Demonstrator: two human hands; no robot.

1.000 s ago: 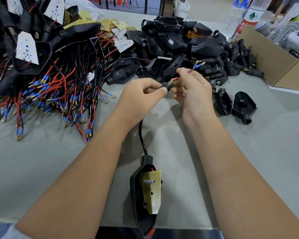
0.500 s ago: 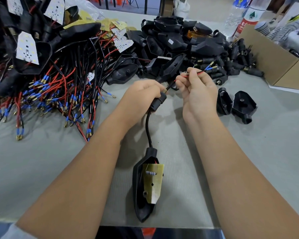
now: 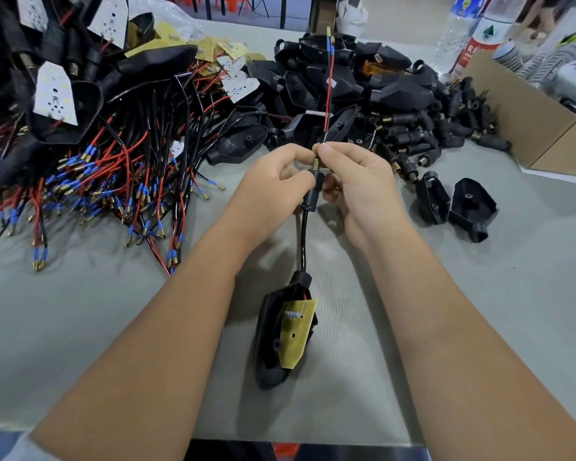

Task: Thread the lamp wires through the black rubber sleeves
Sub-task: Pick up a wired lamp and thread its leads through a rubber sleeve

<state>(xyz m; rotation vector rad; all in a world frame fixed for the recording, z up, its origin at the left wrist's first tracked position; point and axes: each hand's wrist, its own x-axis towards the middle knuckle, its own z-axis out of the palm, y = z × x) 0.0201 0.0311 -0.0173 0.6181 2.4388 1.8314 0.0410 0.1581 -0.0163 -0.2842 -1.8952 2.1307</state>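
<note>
Left hand [image 3: 273, 181] and right hand [image 3: 356, 181] are both pinching the sleeve [image 3: 313, 194] between them above the surface [image 3: 479, 294]. Wires [image 3: 328, 81] are standing up out of it, past the fingertips. The lamp [image 3: 285, 337] is lying below, nearer the person.

Over a grey table [image 3: 80, 327], a person's left hand [image 3: 270, 181] and right hand [image 3: 356, 181] pinch a black rubber sleeve [image 3: 313, 194] with a threaded metal end. Red and black lamp wires [image 3: 327, 84] rise straight up from it. Below, a cable runs to a black lamp housing [image 3: 270, 341] holding a yellow circuit board [image 3: 295, 334]. Wired lamps [image 3: 97, 154] are piled at left.
</note>
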